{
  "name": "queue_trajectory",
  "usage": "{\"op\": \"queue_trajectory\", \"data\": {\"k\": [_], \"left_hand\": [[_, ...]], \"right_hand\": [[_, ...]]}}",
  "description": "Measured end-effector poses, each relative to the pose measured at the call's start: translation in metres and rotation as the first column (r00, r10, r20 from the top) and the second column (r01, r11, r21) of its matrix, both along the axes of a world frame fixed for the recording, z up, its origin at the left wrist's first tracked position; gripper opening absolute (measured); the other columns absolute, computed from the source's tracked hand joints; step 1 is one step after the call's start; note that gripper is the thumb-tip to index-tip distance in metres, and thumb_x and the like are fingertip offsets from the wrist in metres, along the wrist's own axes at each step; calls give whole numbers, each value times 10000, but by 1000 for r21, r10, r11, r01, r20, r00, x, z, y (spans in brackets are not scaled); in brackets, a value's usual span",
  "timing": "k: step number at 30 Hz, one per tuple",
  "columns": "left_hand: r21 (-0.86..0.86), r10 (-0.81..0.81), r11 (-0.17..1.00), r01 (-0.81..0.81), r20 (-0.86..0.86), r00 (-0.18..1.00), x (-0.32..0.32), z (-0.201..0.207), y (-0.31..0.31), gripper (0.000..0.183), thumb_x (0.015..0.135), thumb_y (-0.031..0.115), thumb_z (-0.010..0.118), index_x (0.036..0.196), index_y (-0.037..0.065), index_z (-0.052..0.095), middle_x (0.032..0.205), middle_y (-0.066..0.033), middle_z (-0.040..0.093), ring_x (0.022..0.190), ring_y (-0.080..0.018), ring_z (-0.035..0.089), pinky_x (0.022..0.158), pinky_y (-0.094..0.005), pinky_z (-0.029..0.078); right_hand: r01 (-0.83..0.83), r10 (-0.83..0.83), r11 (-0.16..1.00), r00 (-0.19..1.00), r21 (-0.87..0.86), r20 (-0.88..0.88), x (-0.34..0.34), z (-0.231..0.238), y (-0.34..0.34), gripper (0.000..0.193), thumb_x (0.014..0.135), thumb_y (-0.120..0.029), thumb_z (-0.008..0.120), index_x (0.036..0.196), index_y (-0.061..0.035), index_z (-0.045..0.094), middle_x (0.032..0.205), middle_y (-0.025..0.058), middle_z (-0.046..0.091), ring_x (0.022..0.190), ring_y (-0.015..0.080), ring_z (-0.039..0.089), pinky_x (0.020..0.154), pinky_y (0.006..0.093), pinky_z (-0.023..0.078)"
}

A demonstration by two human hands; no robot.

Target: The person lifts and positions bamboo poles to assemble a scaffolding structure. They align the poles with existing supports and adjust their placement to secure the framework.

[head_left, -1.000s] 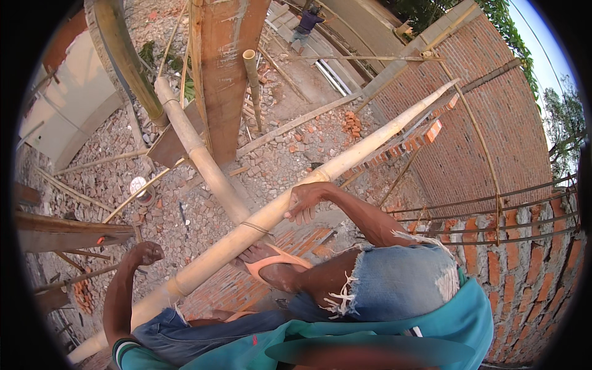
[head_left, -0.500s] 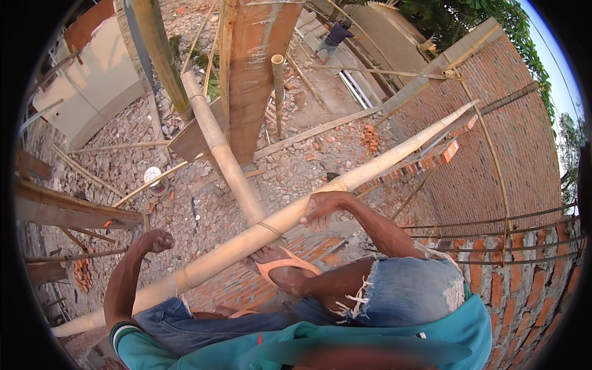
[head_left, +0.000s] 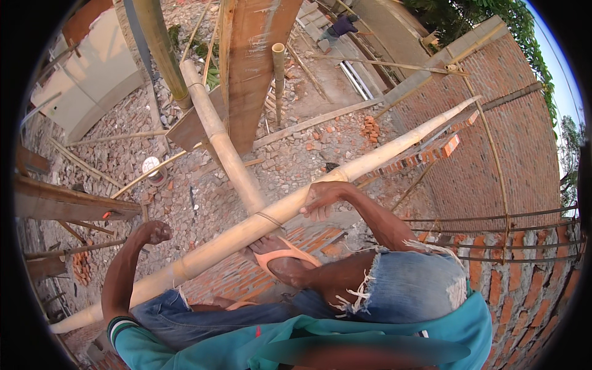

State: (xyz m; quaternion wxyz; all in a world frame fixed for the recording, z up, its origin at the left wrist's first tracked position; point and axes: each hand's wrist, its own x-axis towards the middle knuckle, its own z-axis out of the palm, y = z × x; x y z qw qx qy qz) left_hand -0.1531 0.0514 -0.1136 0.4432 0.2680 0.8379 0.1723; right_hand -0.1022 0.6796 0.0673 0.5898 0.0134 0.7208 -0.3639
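Observation:
A long, pale bamboo pole [head_left: 222, 242] runs slantwise in front of me, from lower left to upper right. My right hand [head_left: 320, 198] is bent over it right of the middle, with curled fingers against its near side. Left of that hand, a thin tie [head_left: 269, 218] wraps the pole where a second bamboo pole [head_left: 229, 157] meets it from beyond. My left hand [head_left: 154, 233] is raised in a fist, apart from the pole; whatever it may hold is hidden. My sandalled foot [head_left: 280, 253] is braced beside the crossing.
Below lies brick rubble [head_left: 225, 206] with a white bucket [head_left: 153, 166]. A wide wooden board [head_left: 256, 74] and a thick bamboo post [head_left: 157, 52] stand ahead. A brick wall [head_left: 518, 296] with iron bars [head_left: 487, 249] is at right. Farther off, another person [head_left: 340, 28] bends over.
My left fist has risen slightly. My right hand stays on the bamboo pole, and the view has tilted a little. The distant person has bent lower.

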Motion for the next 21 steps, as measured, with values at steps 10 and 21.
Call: {"op": "queue_trajectory", "data": {"k": [10, 21], "left_hand": [[-58, 110, 993, -103, 115, 987, 0, -1, -5, 165, 889, 281, 702, 961, 139, 742, 924, -84, 745, 834, -254, 693, 768, -368, 548], [-53, 57, 997, -55, 49, 997, -8, -15, -16, 190, 880, 313, 710, 963, 146, 748, 933, -75, 739, 890, -277, 700, 813, -386, 548]], "right_hand": [[-8, 8, 1000, 999, 5, 35, 0, -2, -2, 522, 903, -462, 742, 1074, 30, 724, 959, 168, 763, 773, 258, 752, 646, 359, 615], [27, -26, 999, 999, -31, 28, 4, -10, 2, 541, 866, -496, 774, 1068, 4, 745, 962, 163, 763, 758, 248, 746, 648, 365, 612]]}}
